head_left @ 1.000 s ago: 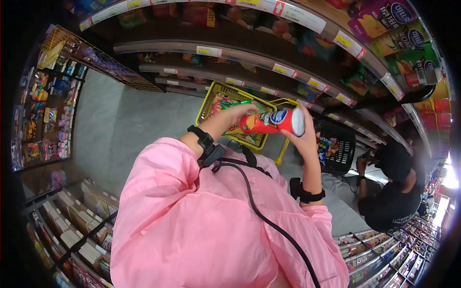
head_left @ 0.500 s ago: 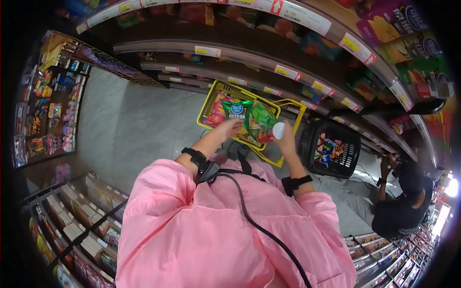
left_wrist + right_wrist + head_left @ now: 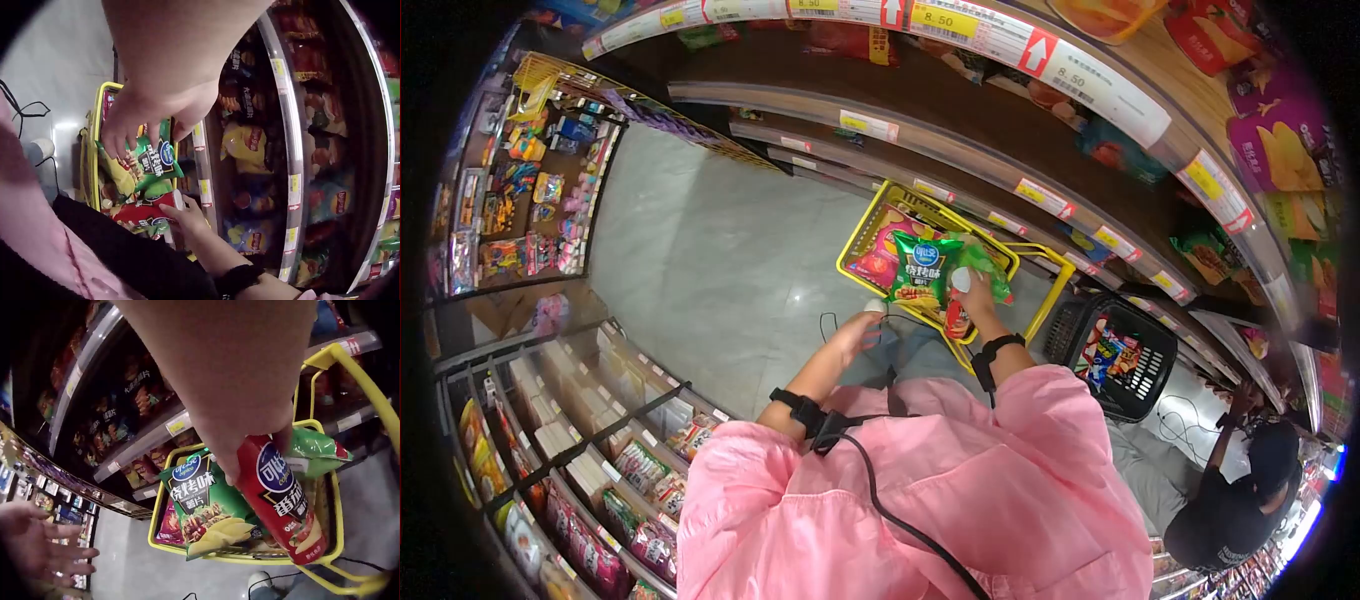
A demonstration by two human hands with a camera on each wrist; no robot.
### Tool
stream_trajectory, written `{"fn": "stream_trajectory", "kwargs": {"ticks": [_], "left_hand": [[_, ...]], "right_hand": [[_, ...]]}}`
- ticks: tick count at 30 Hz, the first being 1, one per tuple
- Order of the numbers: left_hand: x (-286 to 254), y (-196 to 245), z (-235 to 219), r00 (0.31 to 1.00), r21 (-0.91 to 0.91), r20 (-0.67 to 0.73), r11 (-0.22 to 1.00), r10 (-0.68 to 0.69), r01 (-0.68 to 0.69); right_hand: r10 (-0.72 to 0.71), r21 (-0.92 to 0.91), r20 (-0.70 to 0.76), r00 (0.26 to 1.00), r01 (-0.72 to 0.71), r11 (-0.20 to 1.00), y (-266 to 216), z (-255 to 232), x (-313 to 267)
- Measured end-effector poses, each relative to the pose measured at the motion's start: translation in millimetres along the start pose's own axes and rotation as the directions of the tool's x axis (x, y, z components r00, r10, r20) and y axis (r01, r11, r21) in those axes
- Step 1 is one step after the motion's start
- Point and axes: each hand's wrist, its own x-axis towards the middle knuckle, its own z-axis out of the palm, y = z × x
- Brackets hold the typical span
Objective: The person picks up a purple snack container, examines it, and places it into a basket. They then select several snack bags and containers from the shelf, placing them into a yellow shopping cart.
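The right grip is wrapped round a red can marked "copico 番茄", tilted over the yellow basket; the left grip holds nothing, fingers loosely extended. Near the can, a green bag reads "copico 烧烤味 薯片". A shelf with "8.50" tags borders; grey floor opens leftward.

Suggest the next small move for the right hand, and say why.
Probably lower the red can into the yellow basket: the right hand grips it near its white end, right at the basket, beside the green chip bag; the left hand holds nothing.
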Motion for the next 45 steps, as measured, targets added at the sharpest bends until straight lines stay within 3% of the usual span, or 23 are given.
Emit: {"fn": "stream_trajectory", "kwargs": {"ticks": [3,7,11,14,16,18,21,22,25,28,29,30,32,33,34,35,36,37,39,41,43,45], "left_hand": [[-12,-7,-10,0.999,-0.074,-0.038,0.997,0.012,-0.015],[-14,-10,-22,0.996,-0.13,-0.084,0.991,0.009,-0.02],[-9,-8,-23,0.994,-0.15,-0.088,0.986,0.056,-0.069],[-1,3,-16,0.994,-0.112,-0.081,0.99,0.073,-0.082],[-2,14,-8,0.996,-0.108,-0.016,0.991,0.082,-0.084],[2,28,-1,0.992,-0.104,0.06,0.989,0.112,-0.106],[16,42,11,0.98,-0.104,0.144,0.987,0.137,-0.123],[21,48,17,0.98,-0.101,0.148,0.988,0.133,-0.119],[19,67,40,0.967,-0.042,0.207,0.989,0.148,-0.143],[15,81,67,0.949,0.019,0.275,0.986,0.153,-0.165],[16,84,74,0.943,0.059,0.293,0.982,0.157,-0.182],[17,87,79,0.937,0.097,0.31,0.975,0.163,-0.202],[32,91,81,0.928,0.265,0.313,0.919,0.204,-0.292],[28,96,85,0.912,0.338,0.337,0.874,0.234,-0.349],[16,101,94,0.895,0.404,0.36,0.821,0.264,-0.404],[0,106,103,0.877,0.465,0.382,0.76,0.291,-0.454],[-25,113,111,0.856,0.412,0.421,0.777,0.301,-0.476],[-36,116,117,0.825,0.385,0.474,0.77,0.309,-0.509],[-52,118,124,0.759,0.329,0.569,0.758,0.317,-0.563],[-68,119,128,0.728,0.329,0.605,0.731,0.323,-0.598],[-74,119,127,0.696,0.334,0.636,0.695,0.332,-0.637],[-70,119,116,0.671,0.302,0.648,0.686,0.361,-0.662]], "right_hand": [[0.085,-0.057,0.049,0.995,-0.082,0.995,-14,-2,2],[0.22,-0.058,-0.02,0.975,-0.22,0.974,-19,1,-2],[0.197,0.095,-0.059,0.979,-0.19,0.977,-13,-2,-15],[0.009,0.101,-0.093,0.996,0.0,0.995,23,9,-17],[-0.014,0.113,-0.094,0.995,0.025,0.993,54,21,-15],[0.025,0.325,0.167,0.986,-0.079,0.943,21,-38,-46],[0.069,0.334,0.07,0.995,-0.088,0.939,56,-27,-28],[0.145,0.346,0.116,0.983,-0.177,0.921,77,-13,-9],[-0.039,0.537,-0.048,0.998,0.058,0.841,50,-67,-26],[-0.187,0.605,-0.24,0.953,0.297,0.739,8,-136,-46],[-0.201,0.537,-0.339,0.919,0.365,0.76,-23,-173,-70],[-0.25,0.594,-0.443,0.861,0.491,0.637,-43,-200,-79],[-0.229,0.495,-0.572,0.788,0.554,0.67,-94,-271,-120],[-0.333,0.279,-0.735,0.591,0.711,0.646,-117,-305,-140],[-0.371,0.11,-0.816,0.444,0.749,0.653,-139,-338,-160],[-0.457,-0.205,-0.871,0.181,0.712,0.672,-156,-367,-174],[-0.467,-0.388,-0.884,-0.016,0.583,0.714,-171,-392,-184],[-0.577,-0.604,-0.792,-0.2,0.393,0.693,-180,-420,-189],[-0.554,-0.651,-0.721,-0.418,0.131,0.748,-198,-456,-191],[-0.565,-0.629,-0.669,-0.483,-0.037,0.776,-205,-489,-182],[-0.549,-0.527,-0.708,-0.444,-0.186,0.829,-213,-506,-171],[-0.548,-0.547,-0.696,-0.464,-0.151,0.823,-212,-516,-163]]}}
